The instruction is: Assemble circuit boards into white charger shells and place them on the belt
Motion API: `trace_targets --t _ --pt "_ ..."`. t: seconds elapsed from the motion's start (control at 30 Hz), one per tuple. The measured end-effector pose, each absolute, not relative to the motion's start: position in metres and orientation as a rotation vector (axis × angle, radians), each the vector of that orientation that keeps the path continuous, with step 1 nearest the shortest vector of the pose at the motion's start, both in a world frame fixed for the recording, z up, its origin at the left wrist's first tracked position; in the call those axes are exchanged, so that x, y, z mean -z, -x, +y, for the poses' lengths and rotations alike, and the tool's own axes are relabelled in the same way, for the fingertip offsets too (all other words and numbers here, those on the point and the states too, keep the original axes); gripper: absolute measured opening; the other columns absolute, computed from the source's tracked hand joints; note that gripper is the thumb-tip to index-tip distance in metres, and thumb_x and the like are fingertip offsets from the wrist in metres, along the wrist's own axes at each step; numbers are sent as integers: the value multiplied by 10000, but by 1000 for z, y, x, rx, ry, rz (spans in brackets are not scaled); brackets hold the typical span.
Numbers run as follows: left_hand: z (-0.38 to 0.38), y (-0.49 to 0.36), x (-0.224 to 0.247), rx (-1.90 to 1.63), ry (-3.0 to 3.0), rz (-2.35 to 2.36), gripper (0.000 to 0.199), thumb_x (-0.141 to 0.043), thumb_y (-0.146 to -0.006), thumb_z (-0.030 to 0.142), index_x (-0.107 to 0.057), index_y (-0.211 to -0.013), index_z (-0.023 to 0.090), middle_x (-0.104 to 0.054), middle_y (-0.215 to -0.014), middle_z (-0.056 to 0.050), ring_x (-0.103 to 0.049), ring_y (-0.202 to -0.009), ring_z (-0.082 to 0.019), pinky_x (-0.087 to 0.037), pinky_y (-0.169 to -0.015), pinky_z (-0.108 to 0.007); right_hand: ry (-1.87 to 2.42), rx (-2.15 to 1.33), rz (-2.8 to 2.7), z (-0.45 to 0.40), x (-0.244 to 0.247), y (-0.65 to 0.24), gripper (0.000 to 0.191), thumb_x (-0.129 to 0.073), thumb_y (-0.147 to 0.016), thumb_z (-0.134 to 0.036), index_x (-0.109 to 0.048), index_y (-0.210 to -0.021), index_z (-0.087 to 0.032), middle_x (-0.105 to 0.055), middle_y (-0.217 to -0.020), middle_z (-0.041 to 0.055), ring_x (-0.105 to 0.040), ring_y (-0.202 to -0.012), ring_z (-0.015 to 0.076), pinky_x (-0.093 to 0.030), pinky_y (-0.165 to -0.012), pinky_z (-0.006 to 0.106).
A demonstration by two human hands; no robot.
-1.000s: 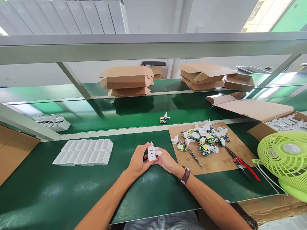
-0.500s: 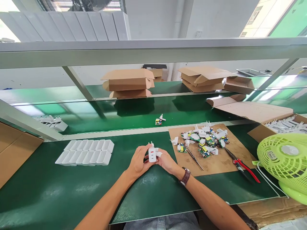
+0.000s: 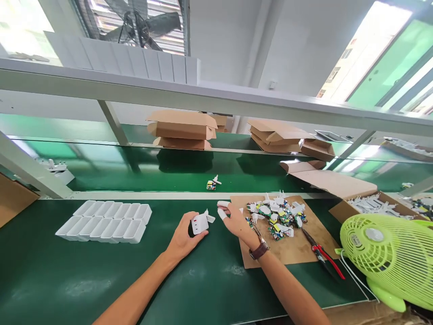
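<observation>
My left hand is closed around a white plug-in charger, which is tilted with its port face towards me. A small white plug piece sticks out at the charger's right side. My right hand is apart from it, fingers spread and nothing between them; white coverings show on two of its fingertips. Close by its wrist, on a brown board, are a pile of circuit boards and white plug parts and tweezers, partly hidden by that hand. Red-and-black pliers lie farther right.
White housings stand in two rows at left. A green fan and an open carton of white parts are at right. One small circuit board lies beyond the ledge, before cardboard boxes.
My right hand has let go of the charger and moved away to the right, opening. The left hand keeps the charger, now tilted. The camera view has shifted and tipped.
</observation>
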State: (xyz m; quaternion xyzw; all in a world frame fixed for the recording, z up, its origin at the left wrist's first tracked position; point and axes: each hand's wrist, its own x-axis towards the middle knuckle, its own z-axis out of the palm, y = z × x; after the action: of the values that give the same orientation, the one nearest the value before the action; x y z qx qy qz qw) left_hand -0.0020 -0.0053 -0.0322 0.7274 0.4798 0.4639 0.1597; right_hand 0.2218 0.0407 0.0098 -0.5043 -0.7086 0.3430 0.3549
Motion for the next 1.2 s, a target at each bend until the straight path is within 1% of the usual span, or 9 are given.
trace_targets --t 0.13,0.27,0.47,0.53,0.67,0.77,1.0,1.1,1.2 --pt "-4 -1 34 -1402 -2178 1274 474 -700 -897 313 -497 -1317 232 -620 -1250 -124 -646 -1158 -280 -572 -978 -462 1384 -704 -2043 89 -30 -226 356 -557 -893 -208 -615 -1244 -204 -643 -1228 114 -603 -1137 256 -468 -1049 458" --pt "-8 -2 29 -1448 -2282 1161 552 -641 -935 234 -412 -1437 225 -624 -1252 -147 -646 -1128 -276 -580 -951 -466 1431 -566 -2276 131 -32 -200 399 -522 -809 -46 -626 -1187 -117 -632 -1216 165 -570 -1160 282 -433 -1065 449" --pt "-10 0 23 -1441 -2415 1032 725 -571 -957 159 -208 -1581 222 -643 -1259 -170 -667 -1065 -272 -591 -898 -463 1396 -384 -2523 160 -16 -154 587 -486 -726 75 -589 -1248 -172 -547 -1406 156 -480 -1288 288 -462 -1017 419" --pt "-10 0 21 -1438 -2443 1019 764 -573 -952 143 -171 -1596 229 -648 -1277 -171 -674 -1053 -269 -588 -904 -460 1379 -331 -2574 165 -14 -146 579 -483 -718 88 -597 -1221 -174 -558 -1384 168 -471 -1271 300 -475 -981 421" --pt "-10 2 21 -1422 -2442 1021 809 -590 -939 137 -143 -1606 236 -642 -1303 -171 -671 -1057 -269 -584 -920 -459 1354 -240 -2635 169 -20 -144 504 -470 -708 87 -623 -1137 -128 -607 -1232 185 -514 -1121 289 -465 -952 399" --pt "-10 5 22 -1418 -2404 1054 820 -618 -924 150 -164 -1601 239 -652 -1280 -166 -674 -1060 -278 -586 -917 -469 1364 -167 -2622 161 -32 -160 477 -472 -698 65 -631 -1114 -107 -608 -1145 176 -518 -1049 287 -459 -934 403" --pt "-7 11 26 -1401 -2347 1124 794 -667 -902 187 -251 -1576 248 -658 -1276 -151 -674 -1102 -296 -581 -949 -476 1417 -30 -2533 96 -63 -253 623 -448 -684 34 -577 -1266 -146 -569 -1236 143 -488 -1114 286 -433 -1002 452" --pt "-7 10 29 -1391 -2357 1122 747 -655 -926 230 -276 -1569 248 -660 -1272 -143 -669 -1116 -295 -583 -950 -464 1471 -32 -2528 59 -68 -292 574 -460 -678 19 -601 -1203 -164 -587 -1214 128 -502 -1132 282 -449 -1007 449" --pt "-8 9 31 -1382 -2383 1134 724 -654 -935 266 -292 -1562 249 -668 -1266 -134 -671 -1107 -289 -588 -944 -451 1464 -26 -2524 21 -66 -316 463 -457 -720 12 -627 -1102 -188 -580 -1303 135 -491 -1231 287 -437 -1047 460"
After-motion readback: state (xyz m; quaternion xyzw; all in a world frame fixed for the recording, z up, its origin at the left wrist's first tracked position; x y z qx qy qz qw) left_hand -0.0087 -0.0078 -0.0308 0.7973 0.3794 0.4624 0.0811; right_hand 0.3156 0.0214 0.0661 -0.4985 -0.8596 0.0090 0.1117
